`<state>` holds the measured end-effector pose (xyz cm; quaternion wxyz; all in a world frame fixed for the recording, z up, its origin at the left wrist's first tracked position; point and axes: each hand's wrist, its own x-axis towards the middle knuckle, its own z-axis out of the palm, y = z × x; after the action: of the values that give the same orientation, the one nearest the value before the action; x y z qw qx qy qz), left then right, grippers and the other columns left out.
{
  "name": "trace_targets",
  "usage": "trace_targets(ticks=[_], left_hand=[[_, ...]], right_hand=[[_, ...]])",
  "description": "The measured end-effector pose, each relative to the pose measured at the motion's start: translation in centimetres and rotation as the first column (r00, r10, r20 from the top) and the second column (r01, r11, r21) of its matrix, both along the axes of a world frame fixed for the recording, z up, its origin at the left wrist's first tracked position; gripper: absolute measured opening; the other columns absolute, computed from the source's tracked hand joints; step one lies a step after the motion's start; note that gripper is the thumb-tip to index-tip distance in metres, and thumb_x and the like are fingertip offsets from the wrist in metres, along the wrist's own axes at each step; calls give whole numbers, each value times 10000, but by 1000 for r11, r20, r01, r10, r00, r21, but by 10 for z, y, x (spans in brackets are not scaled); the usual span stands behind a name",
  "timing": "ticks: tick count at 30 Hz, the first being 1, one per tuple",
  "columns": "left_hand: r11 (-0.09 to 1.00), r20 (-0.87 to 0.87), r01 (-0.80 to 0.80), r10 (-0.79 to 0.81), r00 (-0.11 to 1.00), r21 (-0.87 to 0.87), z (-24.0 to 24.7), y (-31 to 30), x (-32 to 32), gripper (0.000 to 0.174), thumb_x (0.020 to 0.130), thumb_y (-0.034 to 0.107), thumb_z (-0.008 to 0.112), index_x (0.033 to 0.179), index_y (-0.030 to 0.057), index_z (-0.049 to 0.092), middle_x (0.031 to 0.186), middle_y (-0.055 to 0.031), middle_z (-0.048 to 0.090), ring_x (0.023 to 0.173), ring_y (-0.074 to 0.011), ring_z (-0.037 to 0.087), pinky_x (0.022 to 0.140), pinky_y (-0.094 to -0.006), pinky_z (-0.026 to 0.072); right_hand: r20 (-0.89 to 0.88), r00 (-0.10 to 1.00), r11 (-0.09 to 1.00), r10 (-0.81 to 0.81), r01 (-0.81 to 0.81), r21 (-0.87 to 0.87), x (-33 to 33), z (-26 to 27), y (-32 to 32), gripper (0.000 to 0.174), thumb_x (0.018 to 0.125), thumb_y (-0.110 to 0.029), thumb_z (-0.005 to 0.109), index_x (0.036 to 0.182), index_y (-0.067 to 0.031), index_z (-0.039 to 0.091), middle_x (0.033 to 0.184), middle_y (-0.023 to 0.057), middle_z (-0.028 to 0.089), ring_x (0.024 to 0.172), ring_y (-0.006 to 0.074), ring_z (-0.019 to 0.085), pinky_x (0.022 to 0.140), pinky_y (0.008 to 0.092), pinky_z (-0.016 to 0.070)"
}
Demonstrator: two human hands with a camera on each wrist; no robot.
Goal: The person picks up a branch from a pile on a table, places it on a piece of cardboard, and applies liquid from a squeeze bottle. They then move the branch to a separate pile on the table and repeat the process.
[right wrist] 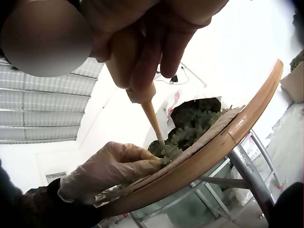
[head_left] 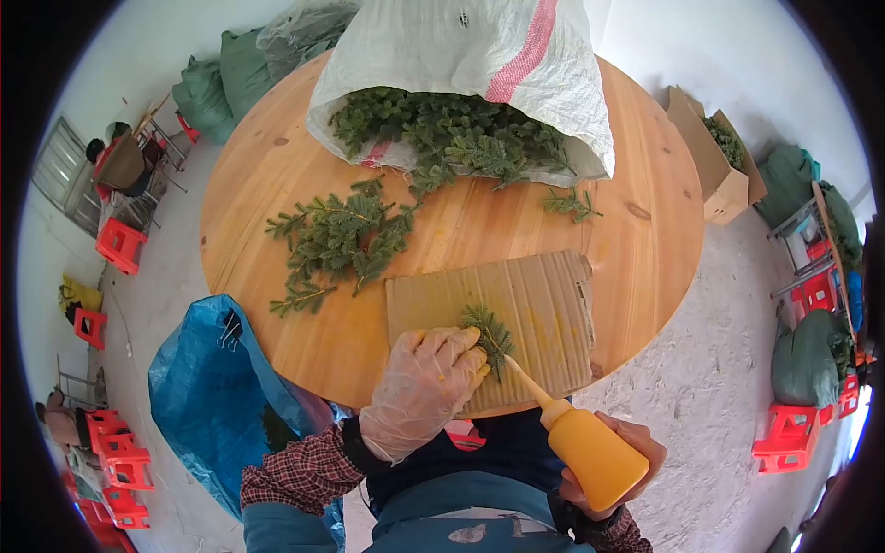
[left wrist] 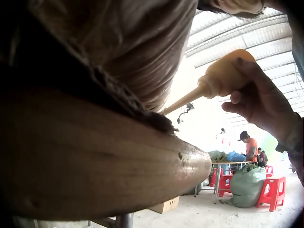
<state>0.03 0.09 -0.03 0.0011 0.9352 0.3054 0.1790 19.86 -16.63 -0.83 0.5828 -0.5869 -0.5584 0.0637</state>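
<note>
My left hand [head_left: 417, 392], in a clear plastic glove with yellow stains, pinches a small green conifer sprig [head_left: 491, 334] low over a piece of corrugated cardboard [head_left: 558, 309]. A yellow squeeze bottle [head_left: 597, 461] is tilted in my bare right hand [head_left: 643, 442], its fingers wrapped round the body. The bottle's long thin nozzle [head_left: 529, 382] points down toward the sprig, with the tip right at its stem end. In the right wrist view the nozzle [right wrist: 152, 121] meets the sprig beside the gloved fingertips [right wrist: 151, 164]. The left wrist view hides the sprig behind the glove.
A round wooden table [head_left: 645, 240] bears loose conifer sprigs [head_left: 346, 240] left of the cardboard, and a white woven sack [head_left: 433, 46] spilling greenery behind. An open blue bag [head_left: 198, 396] hangs at the table's left edge. Red stools [head_left: 120, 244] and a cardboard box [head_left: 728, 189] stand beyond.
</note>
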Motion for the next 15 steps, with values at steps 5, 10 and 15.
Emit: trace_targets(ticks=[5,10,15], left_hand=[[1000,23,-4,3,1000,6,0,0,0,258,833,231,736,1066,129,692,1209,-16,641,1059,-202,583,896,-388,403],[1000,26,10,-10,1000,8,3,0,1,243,871,244,676,1055,85,682,1177,-71,658,1060,-207,598,883,-373,422],[1000,25,-11,10,1000,16,0,-2,1,258,844,233,716,1073,119,684,1199,-27,643,1073,-200,586,913,-383,402]], right_hand=[[42,999,1000,-20,20,-16,3,3,-7,881,717,-556,854,1243,-2,416,1065,175,621,951,258,636,843,399,540],[-13,996,996,84,-84,13,4,10,-12,870,698,-332,934,1304,-58,373,1114,244,618,937,288,713,817,371,595],[-51,994,996,93,-93,12,5,9,-19,875,684,-329,943,1298,-67,378,1102,249,623,929,291,717,804,380,598]])
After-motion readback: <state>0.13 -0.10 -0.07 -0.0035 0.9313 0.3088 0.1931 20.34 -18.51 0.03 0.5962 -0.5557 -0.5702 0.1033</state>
